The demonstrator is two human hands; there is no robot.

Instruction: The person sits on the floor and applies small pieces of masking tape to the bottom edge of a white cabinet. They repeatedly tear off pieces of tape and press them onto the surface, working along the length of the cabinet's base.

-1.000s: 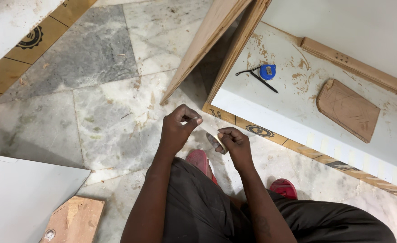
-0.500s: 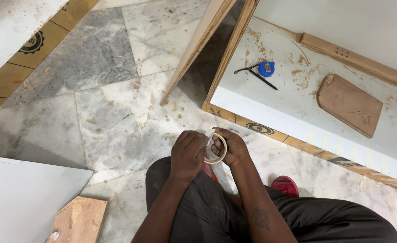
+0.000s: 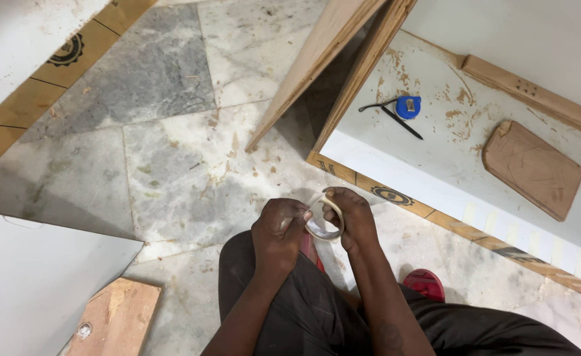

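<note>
- It was a carpentry work site inside a room with a grey-veined marble tile floor (image 3: 172, 171) strewn with wood shavings.
- Tilted plywood boards (image 3: 333, 62), a blue tape measure (image 3: 408, 106) and a rounded brown wooden offcut (image 3: 533, 168) lay beyond the hands.

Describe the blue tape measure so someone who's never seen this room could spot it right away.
Start at the white panel dusted with sawdust, right of the leaning plywood boards. Near its upper part lies the tape measure, beside a black pencil. It is small, round and the only blue thing there.
</note>
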